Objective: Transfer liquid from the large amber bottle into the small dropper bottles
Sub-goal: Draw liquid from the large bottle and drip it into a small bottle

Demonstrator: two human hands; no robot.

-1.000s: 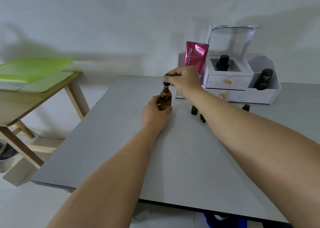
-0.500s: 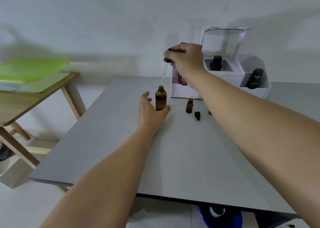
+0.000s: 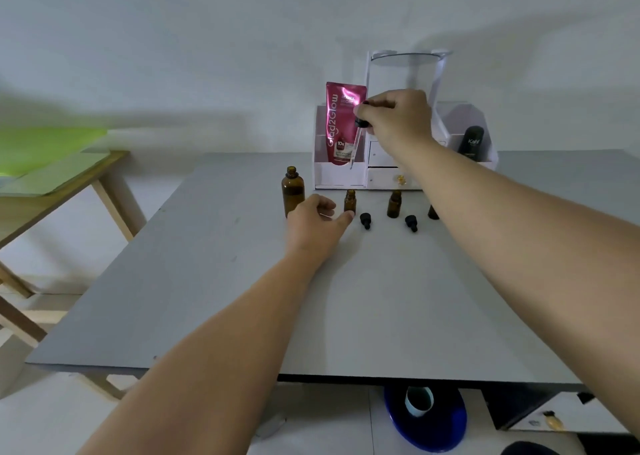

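The large amber bottle [image 3: 293, 191] stands uncapped on the grey table [image 3: 242, 298]. My right hand [image 3: 394, 117] is raised above the table and pinches the black bulb of a glass dropper [image 3: 356, 143], whose tip hangs above a small amber bottle [image 3: 350, 201]. My left hand [image 3: 317, 224] rests on the table between the large bottle and that small bottle, fingers loosely spread, thumb near the small bottle's base. A second small bottle [image 3: 394, 204] stands to the right, and a third [image 3: 433, 212] is mostly hidden by my right forearm. Two black caps [image 3: 365, 219] [image 3: 411, 222] lie beside them.
A white drawer organiser [image 3: 346, 177] stands at the table's back with a pink tube [image 3: 343, 122] and a black container [image 3: 470, 141]. A wooden side table [image 3: 52, 191] with green sheets is at the left. A blue object [image 3: 429, 420] lies on the floor under the table.
My left hand let go of the large bottle and slid right toward the first small bottle. My right hand carried the dropper right, away from the large bottle's mouth.
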